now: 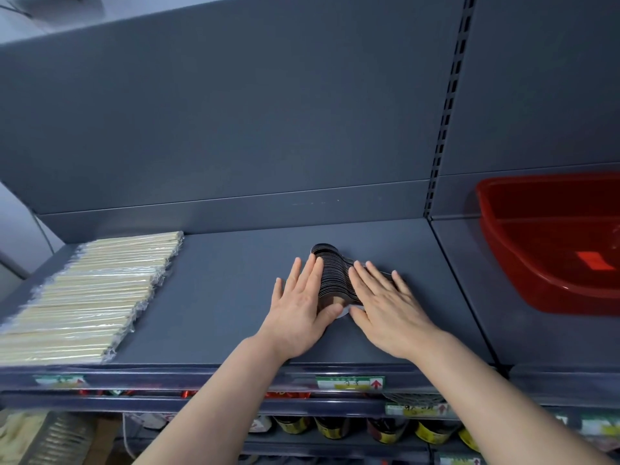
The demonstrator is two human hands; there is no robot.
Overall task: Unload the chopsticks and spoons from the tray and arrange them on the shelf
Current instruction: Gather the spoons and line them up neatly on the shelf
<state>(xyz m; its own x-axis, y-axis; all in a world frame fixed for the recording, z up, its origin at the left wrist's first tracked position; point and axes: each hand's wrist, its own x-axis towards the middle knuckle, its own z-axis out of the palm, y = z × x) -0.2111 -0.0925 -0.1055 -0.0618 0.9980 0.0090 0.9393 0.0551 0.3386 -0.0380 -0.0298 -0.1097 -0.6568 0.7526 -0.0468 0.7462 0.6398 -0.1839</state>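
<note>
A row of dark nested spoons lies on the grey shelf, running away from me. My left hand presses flat against the row's left side with straight fingers. My right hand presses flat on the right side, covering the handles. Both thumbs meet at the near end of the row, by a white spoon tip. Wrapped bundles of pale chopsticks lie side by side on the shelf's left part. The red tray stands on the neighbouring shelf section at the right; no contents show in it.
A slotted upright divides the two shelf sections, with a grey back panel behind. Price labels sit on the front rail. Below are lower shelves with bottles and red packets.
</note>
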